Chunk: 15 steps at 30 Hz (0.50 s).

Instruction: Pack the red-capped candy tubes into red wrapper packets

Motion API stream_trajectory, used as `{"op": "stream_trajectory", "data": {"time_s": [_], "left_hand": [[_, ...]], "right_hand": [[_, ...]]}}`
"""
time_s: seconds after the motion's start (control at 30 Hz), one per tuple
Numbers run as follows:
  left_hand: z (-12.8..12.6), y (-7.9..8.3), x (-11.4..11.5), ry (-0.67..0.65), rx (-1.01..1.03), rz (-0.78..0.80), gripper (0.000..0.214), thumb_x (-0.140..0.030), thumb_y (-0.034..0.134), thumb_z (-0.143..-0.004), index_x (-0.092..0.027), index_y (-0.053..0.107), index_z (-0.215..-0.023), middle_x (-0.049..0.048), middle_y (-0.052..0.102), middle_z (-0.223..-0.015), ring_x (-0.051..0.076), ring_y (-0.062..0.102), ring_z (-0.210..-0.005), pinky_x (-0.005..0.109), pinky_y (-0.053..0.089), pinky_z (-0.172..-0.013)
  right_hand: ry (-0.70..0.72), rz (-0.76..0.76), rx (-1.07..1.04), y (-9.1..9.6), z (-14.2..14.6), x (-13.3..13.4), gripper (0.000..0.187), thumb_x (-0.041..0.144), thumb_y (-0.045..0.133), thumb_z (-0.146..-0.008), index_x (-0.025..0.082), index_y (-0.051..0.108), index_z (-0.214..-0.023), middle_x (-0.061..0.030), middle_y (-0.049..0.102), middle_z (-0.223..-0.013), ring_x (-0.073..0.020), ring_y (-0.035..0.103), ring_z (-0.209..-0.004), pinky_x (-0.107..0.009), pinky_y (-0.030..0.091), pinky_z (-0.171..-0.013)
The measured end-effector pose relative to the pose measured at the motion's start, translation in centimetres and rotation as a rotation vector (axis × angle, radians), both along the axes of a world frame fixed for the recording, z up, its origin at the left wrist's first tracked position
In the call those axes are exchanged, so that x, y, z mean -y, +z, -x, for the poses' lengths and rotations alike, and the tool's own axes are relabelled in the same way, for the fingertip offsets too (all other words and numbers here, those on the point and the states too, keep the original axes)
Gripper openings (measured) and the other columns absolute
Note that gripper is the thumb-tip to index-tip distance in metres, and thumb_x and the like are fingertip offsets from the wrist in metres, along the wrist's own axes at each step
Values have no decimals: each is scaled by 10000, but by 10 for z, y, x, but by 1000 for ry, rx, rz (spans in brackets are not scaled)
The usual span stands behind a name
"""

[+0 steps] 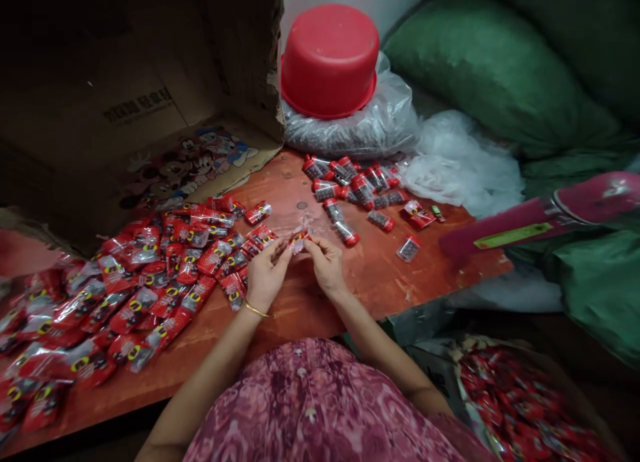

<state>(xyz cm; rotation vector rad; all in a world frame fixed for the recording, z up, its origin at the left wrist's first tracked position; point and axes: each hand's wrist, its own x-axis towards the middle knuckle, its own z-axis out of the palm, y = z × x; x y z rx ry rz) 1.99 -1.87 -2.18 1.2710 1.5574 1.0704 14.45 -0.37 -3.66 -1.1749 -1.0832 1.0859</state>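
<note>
Both hands meet over the middle of the red table [370, 275], pinching a small red-and-clear plastic packet [299, 239] between them. My left hand [268, 273] grips its left side, with a thin gold bangle at the wrist. At the other side, the fingertips of my right hand [326, 267] close on the packet's edge. What lies inside the packet is too small to make out. To the left spreads a large pile of filled red packets [135, 309]. Several small clear containers with red caps and dark contents [363, 189] lie loose beyond my right hand.
An open cardboard box [200, 109] stands at the back left. A red basin [330, 59] rests upside down on a clear bag [350, 132]. A pink pole-like object [540, 215] juts in from the right, near green sacks [490, 69]. Below right sits a sack of red packets [525, 402].
</note>
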Motion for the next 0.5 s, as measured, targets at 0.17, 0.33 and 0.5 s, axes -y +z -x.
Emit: {"op": "stream_trajectory", "data": {"time_s": [0.17, 0.33, 0.5], "left_hand": [[-6, 12, -2, -19, 533, 462, 538, -632, 486, -732, -141, 637, -893, 83, 688, -777, 162, 641, -666, 234, 491, -536], [-13, 13, -4, -3, 501, 295, 446, -564, 714, -541, -138, 634, -648, 6, 614, -596, 102, 526, -548, 200, 422, -522], [-20, 7, -2, 58, 246, 109, 300, -395, 710, -604, -149, 597, -474, -38, 518, -451, 75, 409, -470, 201, 316, -484]], "right_hand": [[-64, 4, -33, 1, -8, 4, 183, 333, 563, -693, 187, 589, -586, 33, 581, -564, -111, 512, -556, -243, 430, -598], [42, 26, 32, 3, -13, 10, 174, 339, 563, -689, 196, 585, -592, 34, 573, -541, -115, 499, -527, -243, 428, -554], [56, 37, 67, 1, -13, 14, 224, 400, 549, -733, 188, 614, -706, 13, 598, -619, -125, 504, -567, -256, 430, -574]]}}
